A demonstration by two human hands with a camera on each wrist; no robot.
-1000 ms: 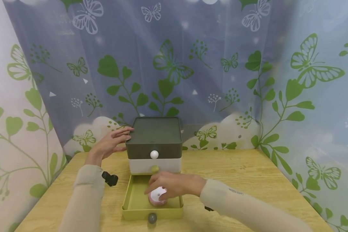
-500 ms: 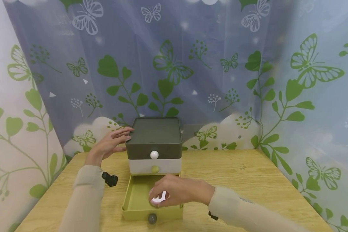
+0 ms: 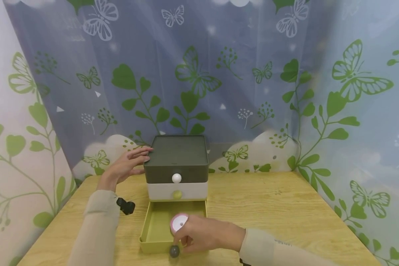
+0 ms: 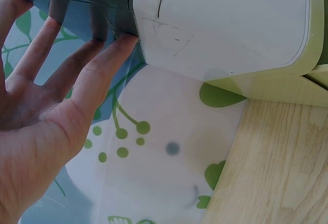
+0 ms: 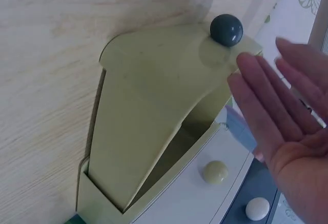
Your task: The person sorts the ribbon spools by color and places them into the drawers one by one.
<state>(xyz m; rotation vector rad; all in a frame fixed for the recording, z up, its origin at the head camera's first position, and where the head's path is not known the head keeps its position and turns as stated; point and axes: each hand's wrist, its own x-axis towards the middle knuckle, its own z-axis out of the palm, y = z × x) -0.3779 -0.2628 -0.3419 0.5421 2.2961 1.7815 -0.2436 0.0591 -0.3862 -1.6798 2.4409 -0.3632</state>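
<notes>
A small drawer cabinet stacks a dark green drawer (image 3: 176, 173), a white drawer (image 3: 159, 191) and a pulled-out yellow-green drawer (image 3: 156, 246). Against the left side of the dark green part rest the fingertips of my spread left hand (image 4: 56, 101). Inside the yellow-green drawer lies a round pink-rimmed thing (image 3: 178, 222) with a white face and a small central hole, partly covered by my right hand. My right hand (image 3: 206, 232) is over the drawer's front right, fingers loosely extended beside its dark grey knob (image 5: 226, 29) and holding nothing.
The cabinet stands on a wood-grain table (image 3: 252, 207). Behind it and at both sides hangs a curtain (image 3: 239, 122) printed with butterflies and leaves. A white knob (image 3: 176, 178) and a yellow-green knob (image 3: 177, 194) stick out from the upper drawers.
My right hand has let go of the round pink-rimmed thing in the drawer and moved toward the drawer's front knob. The left hand stays at the cabinet's side.
</notes>
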